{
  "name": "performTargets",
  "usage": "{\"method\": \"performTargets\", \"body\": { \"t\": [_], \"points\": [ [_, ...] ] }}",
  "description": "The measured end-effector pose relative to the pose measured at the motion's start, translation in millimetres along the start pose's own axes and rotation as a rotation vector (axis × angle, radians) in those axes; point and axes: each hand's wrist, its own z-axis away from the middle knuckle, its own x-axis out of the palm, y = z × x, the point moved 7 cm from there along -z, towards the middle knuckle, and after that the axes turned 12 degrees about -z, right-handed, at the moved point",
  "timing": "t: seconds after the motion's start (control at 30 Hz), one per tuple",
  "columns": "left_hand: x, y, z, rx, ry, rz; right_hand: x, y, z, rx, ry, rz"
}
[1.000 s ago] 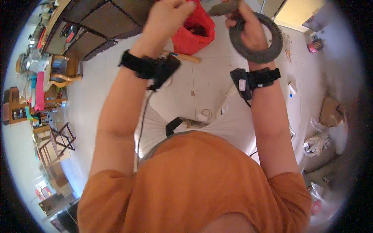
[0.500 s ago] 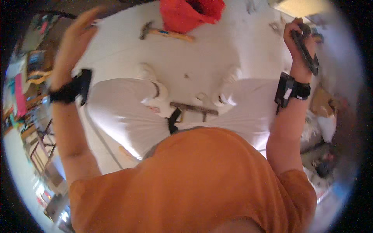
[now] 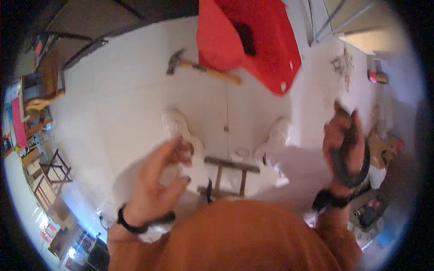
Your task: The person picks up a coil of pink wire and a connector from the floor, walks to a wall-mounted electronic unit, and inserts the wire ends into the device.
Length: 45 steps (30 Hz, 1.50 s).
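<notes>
My left hand (image 3: 160,185) hovers over my left thigh with its fingers apart and nothing in it. My right hand (image 3: 341,144), on the right side, is closed around a dark, curved, elongated object (image 3: 351,167); blur hides its exact kind. Between my legs lies a small dark frame (image 3: 233,165) of bars joined by crosspieces. Beside it is a small black item (image 3: 209,190), too unclear to name. Farther off, a claw hammer (image 3: 199,67) with a wooden handle rests on the pale floor, its handle end by a red bag (image 3: 275,49).
My shoes (image 3: 278,133) stand on the floor (image 3: 122,104) ahead of me. Wooden furniture frames (image 3: 54,167) stand at the left. Along the right are a brown cardboard-like piece (image 3: 384,147) and several mixed items. Thin metal legs (image 3: 321,31) rise at the far right.
Both hands have come down and nearer to my body, the left one also inward over my thigh. The dark object stays in my right hand. The view has tilted farther ahead.
</notes>
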Motion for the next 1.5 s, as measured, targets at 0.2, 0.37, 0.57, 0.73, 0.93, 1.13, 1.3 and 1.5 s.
{"method": "performTargets", "body": {
  "t": [0.2, 0.37, 0.57, 0.73, 0.93, 1.13, 1.3, 1.5],
  "points": [
    [-6.8, -49.6, -30.0, -0.351, 0.051, 0.389, -21.1, 30.2, -45.6, 0.015, 0.331, 0.314],
    [-40.8, -51.7, -69.6, -0.467, 0.316, 0.397, 12.2, 23.3, -84.0, 0.113, 0.194, 0.207],
    [-16.3, -80.0, -63.8, -0.623, 0.284, 0.484, -9.0, 38.0, -105.7, 0.139, 0.226, 0.197],
    [28.1, -74.3, -47.2, -0.698, 0.153, 0.547, -59.9, 46.8, -95.6, -0.029, 0.468, 0.543],
    [2.0, -69.2, -14.5, -0.602, 0.498, 0.338, -72.5, 72.6, -90.9, 0.130, 0.361, 0.335],
    [100.7, 7.5, -24.6, -0.381, -0.092, 0.531, -148.3, 69.4, -67.2, 0.336, 0.579, 0.443],
    [65.4, -18.4, -21.6, -0.496, 0.004, 0.411, -149.8, 85.0, -58.7, 0.423, 0.472, 0.808],
    [63.8, -60.9, -6.4, -0.665, 0.281, 0.456, -148.6, 143.4, -27.9, 0.625, 0.391, 0.948]
  ]
}}
